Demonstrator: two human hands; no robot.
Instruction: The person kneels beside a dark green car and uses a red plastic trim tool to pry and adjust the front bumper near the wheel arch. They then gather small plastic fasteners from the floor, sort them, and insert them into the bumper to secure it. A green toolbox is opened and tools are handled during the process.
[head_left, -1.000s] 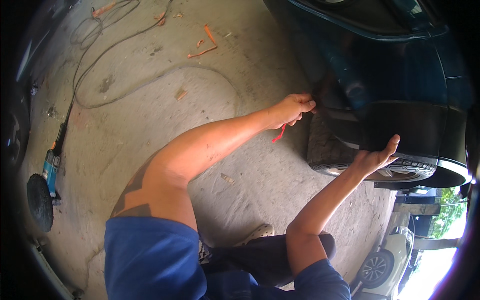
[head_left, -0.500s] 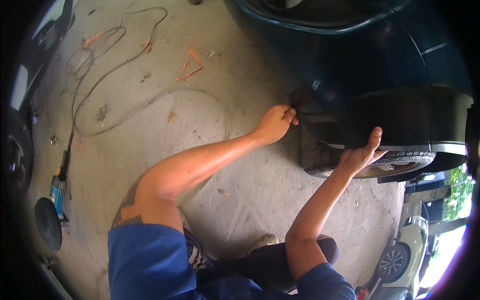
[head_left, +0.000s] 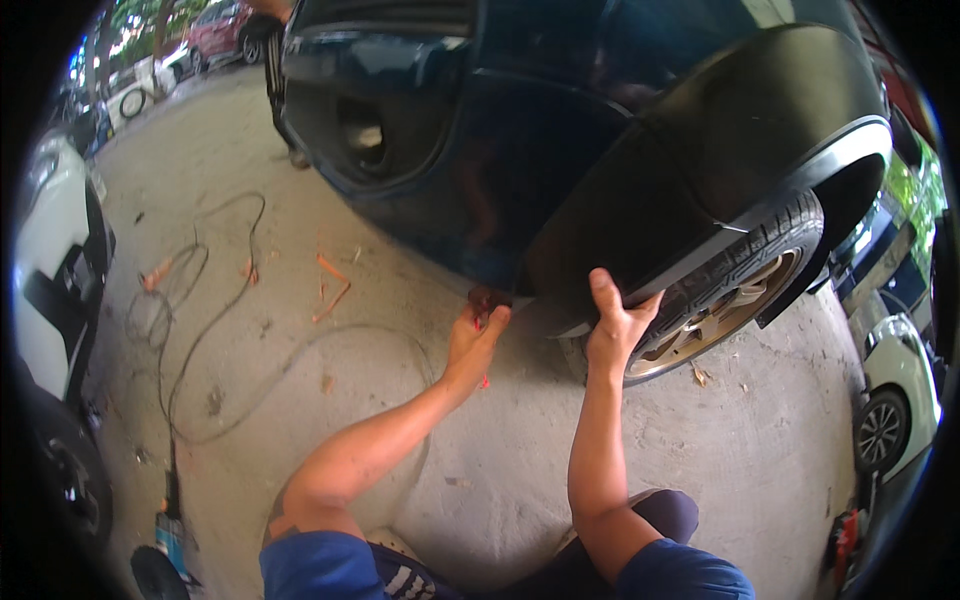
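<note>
A dark blue car bumper (head_left: 500, 180) with a black wheel arch trim (head_left: 650, 200) curves over a tire (head_left: 735, 260) on a bronze wheel. At the bumper's lower edge, my left hand (head_left: 474, 345) is closed, with fingers pinched together. Bits of red show at its fingers and just below its wrist side; what it holds is mostly hidden. My right hand (head_left: 617, 335) grips the lip of the arch trim beside the tire. Its thumb lies on the outer face while the fingers reach behind the edge.
On the floor at the left lies a blue power polisher (head_left: 170, 545) with a round black pad (head_left: 158, 573) and a long looped cord (head_left: 205, 345). Orange strips (head_left: 332, 285) lie nearby. White cars stand at left (head_left: 55, 260) and right (head_left: 895, 375). Someone's leg (head_left: 275, 80) shows behind the bumper.
The view has swung, so more of the bumper and wheel shows. My right hand keeps its grip on the arch trim, my left stays at the bumper's lower edge, and red now shows there.
</note>
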